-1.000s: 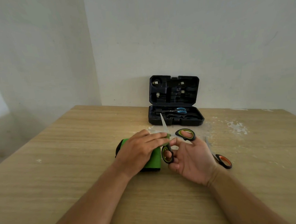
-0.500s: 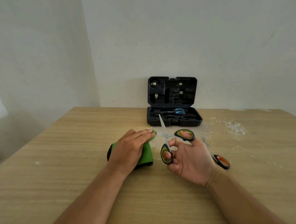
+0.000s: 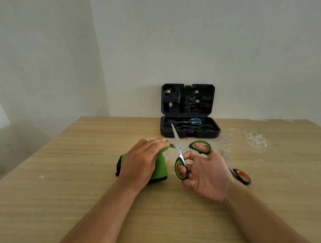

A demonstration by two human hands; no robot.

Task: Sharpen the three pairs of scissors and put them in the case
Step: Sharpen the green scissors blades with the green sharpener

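Scissors with green-and-black handles (image 3: pixel 182 153) are spread wide open at the centre of the frame, held by the right hand (image 3: pixel 207 172), whose thumb and a finger are hooked through the two loops. One blade points up toward the case (image 3: pixel 189 111); the other runs left into the green sharpener (image 3: pixel 158 167), where its tip is hidden under the left hand's (image 3: pixel 141 160) fingertips. That hand lies over the sharpener with fingers nearly straight, pressing it onto the tabletop (image 3: pixel 86 205) rather than wrapping round it.

The likely trouble is the left fingertips: they sit just beside the blade where it enters the sharpener, so a jerky draw or a slip of the block could bring the edge across them. The sharpener is only pressed down, not clamped, so a hard pull may skid it. The free blade points at the case's front wall and could strike it if the hand swings forward.

Blue-handled scissors (image 3: pixel 191 121) already lie in the open case's lower tray at upper centre. Orange-handled scissors (image 3: pixel 239 174) lie at right, near the right wrist, where a backward sweep could knock them. Open tabletop lies to the left and in the lower frame; its left edge is well away from the work.
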